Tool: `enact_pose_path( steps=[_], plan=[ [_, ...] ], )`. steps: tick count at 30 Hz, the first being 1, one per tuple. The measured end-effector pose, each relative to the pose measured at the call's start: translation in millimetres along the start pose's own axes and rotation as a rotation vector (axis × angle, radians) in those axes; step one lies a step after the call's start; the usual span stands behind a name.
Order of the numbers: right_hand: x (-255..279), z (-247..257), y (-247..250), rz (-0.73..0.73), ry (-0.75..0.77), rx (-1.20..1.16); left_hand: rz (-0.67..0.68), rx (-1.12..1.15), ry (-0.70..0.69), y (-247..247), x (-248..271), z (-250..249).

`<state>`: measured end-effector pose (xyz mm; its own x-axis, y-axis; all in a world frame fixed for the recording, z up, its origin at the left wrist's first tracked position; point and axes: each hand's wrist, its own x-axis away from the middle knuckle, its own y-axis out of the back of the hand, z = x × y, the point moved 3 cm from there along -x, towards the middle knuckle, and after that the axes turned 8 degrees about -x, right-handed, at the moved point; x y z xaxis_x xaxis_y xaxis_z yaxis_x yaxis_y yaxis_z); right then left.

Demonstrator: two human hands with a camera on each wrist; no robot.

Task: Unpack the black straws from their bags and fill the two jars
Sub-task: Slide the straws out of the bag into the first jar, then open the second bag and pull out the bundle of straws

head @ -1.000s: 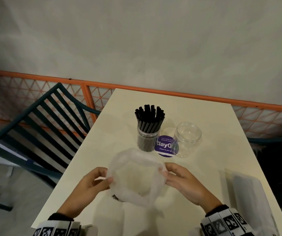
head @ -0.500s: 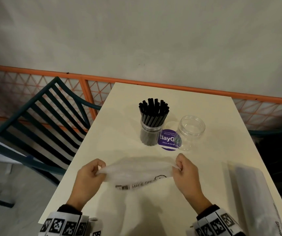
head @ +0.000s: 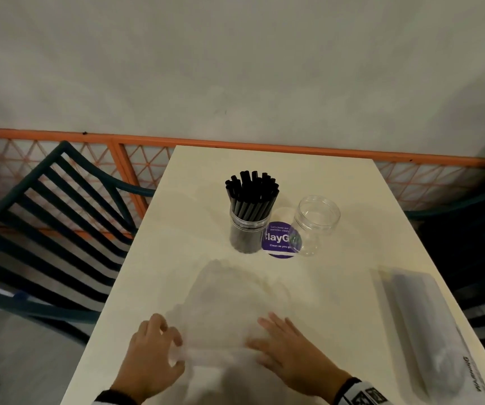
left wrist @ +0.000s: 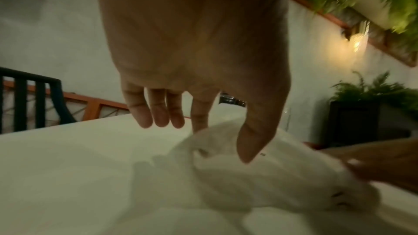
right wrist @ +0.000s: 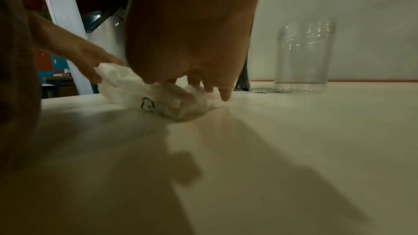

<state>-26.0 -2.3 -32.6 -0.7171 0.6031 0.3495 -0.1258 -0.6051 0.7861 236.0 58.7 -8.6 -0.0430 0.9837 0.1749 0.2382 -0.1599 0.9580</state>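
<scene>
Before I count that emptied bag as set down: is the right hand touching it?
Touching. In the right wrist view the right hand's fingertips press into the crumpled empty bag on the table; the head view agrees.

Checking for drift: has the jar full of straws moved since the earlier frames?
No. The jar of straws stands left of the purple sticker, as before; only the camera shifted.
</scene>
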Motion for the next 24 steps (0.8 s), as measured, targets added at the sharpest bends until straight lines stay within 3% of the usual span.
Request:
enact_pose_path(
  steps=[3, 5, 8, 11, 13, 16, 18, 21, 24],
  plan=[
    [-12, 1, -14, -0.009, -0.012, -0.011, -0.143, 0.005, -0.075, 5, 7, -18],
    [-18, 6, -18, -0.004, -0.028, 0.004, -0.198, -0.033, -0.196, 7, 5, -43],
    [-24, 14, -19, 0.021, -0.034, 0.013, -0.060, -0.199, -0.335, -10, -5, -60],
    [-22, 13, -23, 0.100, -0.089, 0.124, 0.149, -0.263, -0.266, -44, -15, -41],
    [-22, 5, -31, 0.107, -0.157, 0.165, 0.195, -0.222, -0.243, -63, -18, -27],
    [-16, 7, -20, 0.058, -0.038, 0.116, 0.261, -0.177, -0.237, -74, -19, -21],
    [-6, 5, -3, 0.036, 0.068, -0.066, 0.305, -0.199, -0.194, -72, -18, -22],
    [25, -25, 33, -0.341, -0.037, -0.263, 0.304, -0.212, -0.114, -49, -19, -36],
    [76, -90, 60, -0.773, -0.263, -0.167, 0.176, -0.087, -0.059, -14, -22, -60]
  ],
)
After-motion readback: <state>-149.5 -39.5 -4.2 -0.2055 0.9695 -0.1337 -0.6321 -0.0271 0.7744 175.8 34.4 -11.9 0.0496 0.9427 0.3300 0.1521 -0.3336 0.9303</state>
